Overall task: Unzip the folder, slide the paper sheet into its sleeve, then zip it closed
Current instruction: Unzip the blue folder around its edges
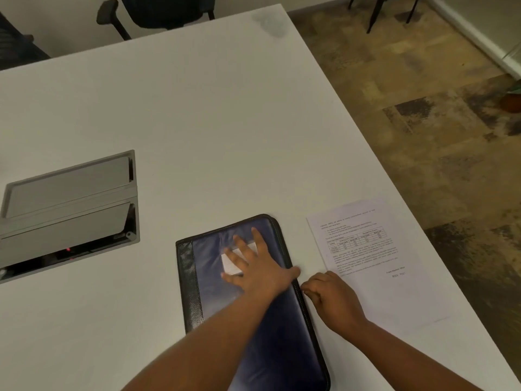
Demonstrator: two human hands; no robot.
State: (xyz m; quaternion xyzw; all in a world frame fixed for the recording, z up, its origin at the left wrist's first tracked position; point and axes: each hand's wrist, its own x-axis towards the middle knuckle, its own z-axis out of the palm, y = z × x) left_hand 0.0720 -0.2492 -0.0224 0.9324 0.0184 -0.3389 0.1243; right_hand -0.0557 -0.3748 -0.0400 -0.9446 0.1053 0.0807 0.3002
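Head view shows the folder [253,300] shut on the tabletop [197,122], paper sheet [366,258] just right: keep your left hand [253,266] spread flat, fingers wide, while your right hand [332,297], fingers curled narrow at the right edge, draws the zipper steadily.

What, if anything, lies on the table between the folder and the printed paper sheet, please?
In the head view, only the right hand, at the folder's zipper edge; otherwise bare table up to the paper sheet.

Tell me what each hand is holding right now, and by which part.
The left hand presses flat on the folder cover, gripping nothing. The right hand pinches at the folder's right zipper edge; the pull itself is hidden.
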